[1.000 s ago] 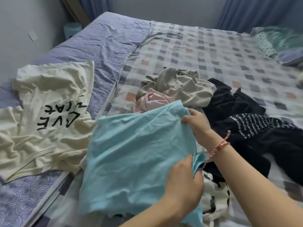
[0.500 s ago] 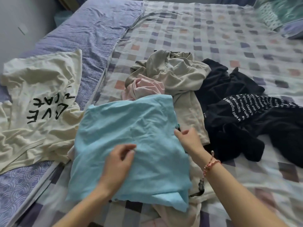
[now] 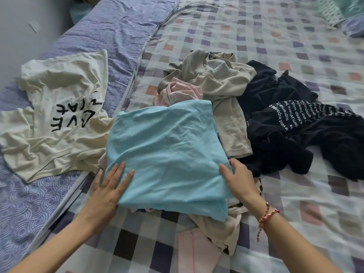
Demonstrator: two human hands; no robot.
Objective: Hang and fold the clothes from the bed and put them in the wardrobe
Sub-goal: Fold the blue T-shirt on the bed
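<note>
A light blue garment (image 3: 167, 150) lies folded on top of a pile of clothes in the middle of the bed. My left hand (image 3: 107, 191) lies flat with straight fingers on its near left edge. My right hand (image 3: 239, 179) holds its near right edge, fingers curled around the fabric. A beige top (image 3: 220, 81) and a pink piece (image 3: 179, 92) lie crumpled just behind it. Black clothes with white print (image 3: 291, 123) spread to the right. A cream T-shirt with black letters (image 3: 57, 113) lies flat on the left.
The checked bedsheet (image 3: 256, 30) covers most of the bed, with a purple patterned sheet (image 3: 122, 30) along the left side next to a grey wall (image 3: 23, 26). More pale pink and beige fabric (image 3: 199, 251) pokes out under the blue garment near me. A pillow (image 3: 342, 14) sits far right.
My left hand slid from the middle of the blue garment to its near left edge and flattened. My right hand moved down to the near right edge. The garment lies smoother.
</note>
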